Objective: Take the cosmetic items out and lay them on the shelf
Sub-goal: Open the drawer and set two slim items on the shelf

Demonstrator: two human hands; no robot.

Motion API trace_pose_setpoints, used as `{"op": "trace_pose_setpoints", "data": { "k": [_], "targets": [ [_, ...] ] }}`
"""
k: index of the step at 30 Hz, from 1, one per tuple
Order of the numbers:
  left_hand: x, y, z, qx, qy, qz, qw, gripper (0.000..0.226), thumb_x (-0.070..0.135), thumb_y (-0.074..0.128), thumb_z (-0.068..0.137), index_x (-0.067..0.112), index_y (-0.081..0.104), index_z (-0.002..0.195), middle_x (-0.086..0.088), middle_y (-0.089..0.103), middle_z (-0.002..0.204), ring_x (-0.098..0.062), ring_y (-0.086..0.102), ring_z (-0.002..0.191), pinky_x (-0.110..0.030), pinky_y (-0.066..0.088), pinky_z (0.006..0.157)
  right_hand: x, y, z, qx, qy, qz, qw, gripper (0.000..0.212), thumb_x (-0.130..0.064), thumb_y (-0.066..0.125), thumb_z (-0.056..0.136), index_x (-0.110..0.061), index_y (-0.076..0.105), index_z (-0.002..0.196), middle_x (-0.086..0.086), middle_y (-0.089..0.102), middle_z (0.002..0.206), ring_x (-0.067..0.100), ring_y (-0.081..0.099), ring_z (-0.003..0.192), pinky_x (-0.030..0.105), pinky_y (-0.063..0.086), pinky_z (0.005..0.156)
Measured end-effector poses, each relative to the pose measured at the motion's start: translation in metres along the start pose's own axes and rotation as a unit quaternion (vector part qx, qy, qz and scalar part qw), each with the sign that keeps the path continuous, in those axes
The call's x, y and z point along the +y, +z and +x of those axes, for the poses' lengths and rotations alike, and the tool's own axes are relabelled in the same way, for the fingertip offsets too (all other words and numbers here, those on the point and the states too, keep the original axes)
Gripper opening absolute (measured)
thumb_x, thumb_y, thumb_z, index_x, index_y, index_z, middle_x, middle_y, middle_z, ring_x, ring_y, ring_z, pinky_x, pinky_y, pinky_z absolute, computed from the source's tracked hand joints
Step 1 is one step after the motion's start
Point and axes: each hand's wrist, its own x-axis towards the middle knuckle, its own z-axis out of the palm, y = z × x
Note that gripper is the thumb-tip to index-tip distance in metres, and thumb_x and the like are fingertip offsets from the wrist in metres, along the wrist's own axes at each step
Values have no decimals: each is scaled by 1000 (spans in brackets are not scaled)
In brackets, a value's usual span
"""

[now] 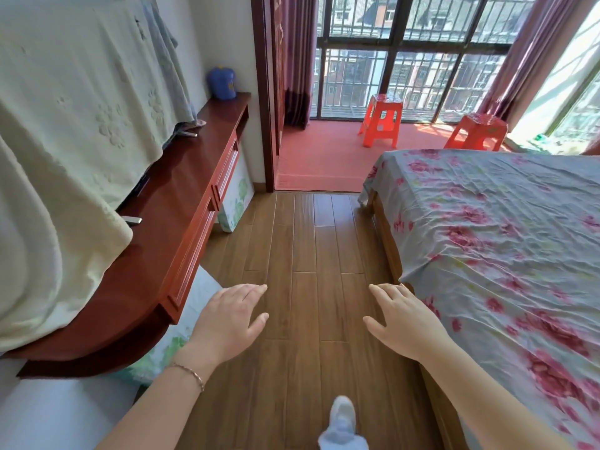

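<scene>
Hands both empty, fingers spread: left hand (227, 319), right hand (402, 319). I see no cosmetic items; red shelf (181, 203) runs lengthwise ahead, nearer my left.

We record a long red-brown wooden shelf (181, 203) along the left wall, bearing a blue jar (221, 83) at its far end and a cloth-draped object (65, 141) over most of its top. On the wood-plank floor (302, 241) we list a flower-printed panel (235, 203) leaning under the shelf and, farther off, a bed (503, 235) under a flowered sheet. Two red stools (382, 120) stand on the red balcony floor.
</scene>
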Motion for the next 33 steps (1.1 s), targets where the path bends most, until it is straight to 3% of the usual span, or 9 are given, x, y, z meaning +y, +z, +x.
{"op": "trace_pose_setpoints", "data": {
  "k": [11, 16, 25, 33],
  "targets": [
    [-34, 23, 171, -21, -83, -6, 996, 57, 51, 28, 92, 27, 29, 143, 11, 36, 146, -7, 28, 136, -28, 19, 112, 57, -15, 204, -35, -62, 2, 997, 62, -52, 38, 92, -25, 22, 146, -8, 29, 150, 16, 18, 142, 31, 24, 113],
    [-52, 18, 220, 2, -176, -17, 984, 54, 47, 37, 93, 26, 32, 143, 11, 37, 146, -7, 30, 135, -29, 21, 112, 62, -31, 300, -49, -158, -36, 986, 63, -49, 38, 92, -22, 21, 146, -8, 30, 149, 16, 18, 141, 30, 19, 114],
    [-111, 21, 214, 42, -355, 11, 934, 58, 49, 31, 89, 21, 39, 140, 6, 43, 143, -12, 36, 133, -31, 26, 109, -46, -24, 438, -73, -390, -80, 914, 63, -46, 40, 90, -20, 24, 146, -6, 31, 149, 14, 20, 140, 31, 13, 117],
    [-160, 18, 199, 91, -501, 16, 861, 52, 40, 50, 89, 18, 44, 137, 3, 48, 139, -14, 42, 129, -32, 32, 105, -161, -24, 512, -88, -535, -92, 835, 60, -39, 42, 91, -18, 23, 145, -5, 30, 149, 14, 20, 139, 29, 14, 114]
  ]
}}
